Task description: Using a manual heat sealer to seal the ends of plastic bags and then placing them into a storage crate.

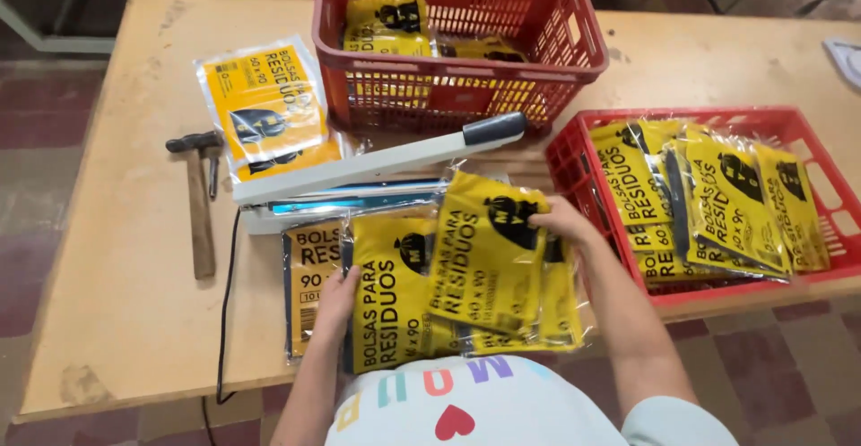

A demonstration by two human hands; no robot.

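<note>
Two red crates (574, 51) (574, 173), one hammer (199, 204), one heat sealer (359, 173), one table (117, 303), two hands (336, 298) (560, 222); yellow packets (484, 249) overlap, perhaps fifteen.
</note>
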